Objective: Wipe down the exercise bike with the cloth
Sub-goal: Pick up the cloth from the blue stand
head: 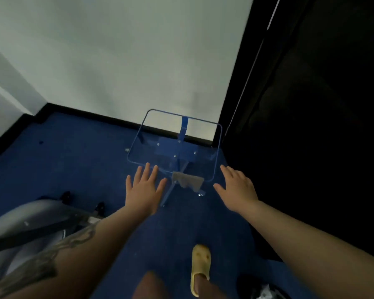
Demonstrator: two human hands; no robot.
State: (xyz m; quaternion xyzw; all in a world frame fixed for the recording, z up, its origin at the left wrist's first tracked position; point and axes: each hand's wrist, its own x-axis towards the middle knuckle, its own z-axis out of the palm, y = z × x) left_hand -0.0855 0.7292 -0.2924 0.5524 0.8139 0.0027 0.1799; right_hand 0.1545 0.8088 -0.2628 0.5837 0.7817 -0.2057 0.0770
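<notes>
Nearest the lens, at six o'clock, a knee (149,285) and a foot in a yellow slipper (200,264) stand on blue carpet (73,160); both forearms reach forward from the bottom corners, the left one tattooed; the left hand (144,188) is spread flat, fingers straight, palm down, holding nothing, its fingertips over the near edge of a small glass-topped worktop (217,147) with a blue frame; the right hand (238,188) is likewise released, fingers extended, hovering just beside the worktop's near right corner, at about three o'clock from it; whether either hand touches the glass I cannot tell; between the two hands the grey cloth (188,180) lies draped over the worktop's near edge, untouched; the exercise bike (30,225), grey-bodied with a dark bar across it, sits at eight o'clock, partly cut off by the frame; a white wall (117,50) rises at twelve o'clock, and a dark surface (311,104) fills the three o'clock side.
</notes>
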